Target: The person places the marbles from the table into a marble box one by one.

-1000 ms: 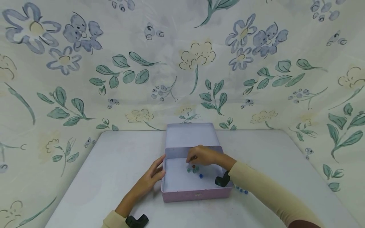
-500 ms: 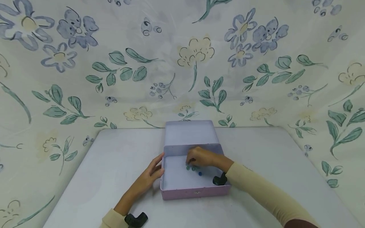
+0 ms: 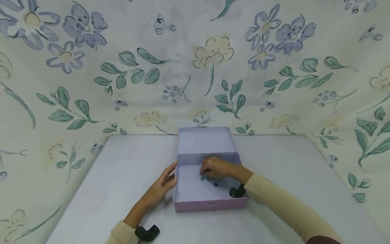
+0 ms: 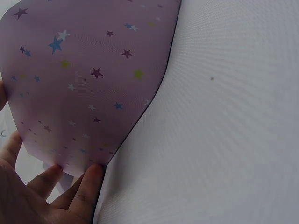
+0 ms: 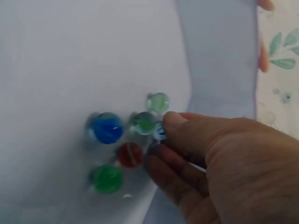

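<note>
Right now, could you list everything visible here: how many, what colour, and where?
Floral backdrop: one, off-white, behind the table
Table: one, white, beneath the box
Box: one, pink with stars, lid open
Marbles: at least six, blue, green, reddish, clear-streaked, inside the box
Wrist devices: two, black, one per wrist
Sleeves: two, mostly cream, on the arms
Left hand: one, bare, touching the box's left wall
Right hand: one, bare, grip on a blue-streaked marble

The box point(image 3: 190, 190) leaves room at front left; marbles point(image 5: 108, 128) and the right hand point(image 3: 217, 168) obstruct its middle.
</note>
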Demonstrator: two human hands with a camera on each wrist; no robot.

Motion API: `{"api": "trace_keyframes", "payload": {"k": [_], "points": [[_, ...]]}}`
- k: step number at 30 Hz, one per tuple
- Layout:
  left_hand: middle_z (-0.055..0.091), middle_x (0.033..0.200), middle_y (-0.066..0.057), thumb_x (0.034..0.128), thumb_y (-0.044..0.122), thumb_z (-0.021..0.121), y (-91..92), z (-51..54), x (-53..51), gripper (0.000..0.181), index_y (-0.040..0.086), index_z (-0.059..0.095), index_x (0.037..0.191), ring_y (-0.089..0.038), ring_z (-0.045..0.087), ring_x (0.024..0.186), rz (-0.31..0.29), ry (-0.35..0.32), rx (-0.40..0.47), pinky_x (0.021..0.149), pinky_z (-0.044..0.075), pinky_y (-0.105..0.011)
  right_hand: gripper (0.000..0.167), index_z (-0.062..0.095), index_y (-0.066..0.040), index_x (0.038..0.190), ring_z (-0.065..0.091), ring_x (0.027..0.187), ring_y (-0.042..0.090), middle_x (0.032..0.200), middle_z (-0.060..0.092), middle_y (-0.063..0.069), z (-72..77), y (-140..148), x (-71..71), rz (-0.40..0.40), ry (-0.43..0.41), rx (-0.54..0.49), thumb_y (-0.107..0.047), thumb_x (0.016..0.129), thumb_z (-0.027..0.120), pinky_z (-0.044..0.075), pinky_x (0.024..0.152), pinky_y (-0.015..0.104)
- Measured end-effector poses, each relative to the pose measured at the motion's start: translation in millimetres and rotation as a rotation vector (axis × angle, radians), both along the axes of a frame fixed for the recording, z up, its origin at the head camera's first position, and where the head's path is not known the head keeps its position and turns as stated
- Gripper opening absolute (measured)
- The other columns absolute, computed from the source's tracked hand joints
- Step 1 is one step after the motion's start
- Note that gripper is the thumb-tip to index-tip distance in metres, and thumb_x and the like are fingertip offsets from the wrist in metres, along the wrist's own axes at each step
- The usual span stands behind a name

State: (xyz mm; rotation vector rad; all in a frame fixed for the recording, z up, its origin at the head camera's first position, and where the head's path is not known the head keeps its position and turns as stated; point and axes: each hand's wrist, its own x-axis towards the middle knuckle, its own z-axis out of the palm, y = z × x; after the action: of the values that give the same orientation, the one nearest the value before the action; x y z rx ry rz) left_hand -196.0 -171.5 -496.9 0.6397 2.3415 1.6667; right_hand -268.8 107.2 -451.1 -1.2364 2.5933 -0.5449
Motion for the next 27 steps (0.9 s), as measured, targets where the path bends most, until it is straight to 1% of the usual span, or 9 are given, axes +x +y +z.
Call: {"api": "trace_keyframes", "payload": {"k": [3, 6, 8, 10, 13, 17, 20, 23, 27], "points": [[0.012, 0.168, -0.016, 0.1062, 0.020, 0.046, 0.9, -0.5, 0.1, 0.063, 0.022, 0.016, 0.161, -0.052, 0.028, 0.146, -0.005, -0.005, 0.001, 0.112, 0.031, -0.068, 0.016, 0.077, -0.008, 0.106, 0.065, 0.087, 0.006, 0.098, 0.073, 0.001, 5.9, 3.0, 0.7, -0.044, -0.034, -0.019, -0.007, 0.091, 0.072, 0.054, 0.078, 0.015], [0.012, 0.168, -0.015, 0.1061, 0.019, 0.046, 2.2, -0.2, 0.0, 0.063, 0.022, 0.016, 0.161, -0.052, 0.028, 0.146, 0.003, -0.002, -0.001, 0.113, 0.031, -0.068, 0.016, 0.077, -0.006, 0.107, 0.066, 0.087, 0.006, 0.098, 0.074, 0.001, 14.2, 7.4, -1.3, -0.077, -0.055, -0.085, -0.009, 0.093, 0.070, 0.055, 0.079, 0.016], [0.013, 0.168, -0.015, 0.1060, 0.019, 0.046, 3.0, 0.4, -0.1, 0.063, 0.022, 0.017, 0.161, -0.052, 0.028, 0.146, 0.006, -0.001, 0.004, 0.113, 0.030, -0.069, 0.016, 0.077, -0.005, 0.107, 0.067, 0.088, 0.007, 0.098, 0.074, 0.001, 21.1, 11.8, -2.9, -0.076, -0.056, -0.133, -0.010, 0.093, 0.070, 0.055, 0.080, 0.016], [0.013, 0.168, -0.015, 0.1059, 0.019, 0.046, 3.6, 0.9, -0.3, 0.063, 0.022, 0.017, 0.161, -0.052, 0.027, 0.146, 0.005, 0.003, 0.010, 0.113, 0.030, -0.069, 0.017, 0.076, -0.004, 0.108, 0.068, 0.089, 0.009, 0.098, 0.074, 0.002, 29.2, 18.0, -3.8, -0.057, -0.047, -0.178, -0.011, 0.093, 0.070, 0.056, 0.081, 0.017], [0.012, 0.168, -0.015, 0.1059, 0.019, 0.046, 3.8, 0.8, -0.4, 0.063, 0.023, 0.016, 0.161, -0.053, 0.027, 0.146, 0.001, 0.006, 0.012, 0.113, 0.030, -0.069, 0.019, 0.075, -0.003, 0.110, 0.069, 0.092, 0.010, 0.100, 0.074, 0.002, 44.4, 29.4, -0.9, -0.054, -0.049, -0.217, -0.012, 0.093, 0.070, 0.057, 0.083, 0.018], [0.012, 0.168, -0.015, 0.1059, 0.020, 0.046, 4.0, 1.1, -0.7, 0.063, 0.024, 0.016, 0.161, -0.052, 0.026, 0.147, 0.000, -0.002, 0.010, 0.113, 0.029, -0.069, 0.021, 0.075, -0.004, 0.112, 0.069, 0.096, 0.012, 0.104, 0.074, 0.002, 64.6, 48.3, 9.8, -0.085, -0.040, -0.241, -0.013, 0.094, 0.070, 0.058, 0.086, 0.023], [0.012, 0.168, -0.014, 0.1058, 0.020, 0.046, 3.9, 1.3, -0.7, 0.063, 0.025, 0.017, 0.161, -0.052, 0.026, 0.147, 0.006, -0.014, 0.010, 0.113, 0.029, -0.069, 0.020, 0.074, -0.007, 0.112, 0.069, 0.098, 0.013, 0.106, 0.074, 0.001, 74.1, 64.0, 20.1, -0.107, -0.010, -0.256, -0.015, 0.094, 0.070, 0.058, 0.087, 0.025], [0.012, 0.168, -0.014, 0.1058, 0.020, 0.046, 3.3, 1.0, -0.5, 0.063, 0.025, 0.017, 0.161, -0.052, 0.025, 0.147, 0.009, -0.014, 0.010, 0.113, 0.029, -0.070, 0.019, 0.074, -0.010, 0.111, 0.070, 0.099, 0.013, 0.107, 0.074, 0.001, 78.4, 80.6, 30.0, -0.127, 0.018, -0.278, -0.015, 0.093, 0.070, 0.058, 0.086, 0.026], [0.012, 0.168, -0.016, 0.1058, 0.020, 0.046, 1.4, 0.8, 0.6, 0.062, 0.024, 0.017, 0.161, -0.053, 0.025, 0.146, 0.006, -0.007, 0.014, 0.112, 0.030, -0.070, 0.018, 0.075, -0.013, 0.111, 0.069, 0.098, 0.011, 0.108, 0.074, 0.000, 78.8, 102.6, 42.6, -0.183, 0.044, -0.282, -0.013, 0.092, 0.071, 0.058, 0.085, 0.026]]}}
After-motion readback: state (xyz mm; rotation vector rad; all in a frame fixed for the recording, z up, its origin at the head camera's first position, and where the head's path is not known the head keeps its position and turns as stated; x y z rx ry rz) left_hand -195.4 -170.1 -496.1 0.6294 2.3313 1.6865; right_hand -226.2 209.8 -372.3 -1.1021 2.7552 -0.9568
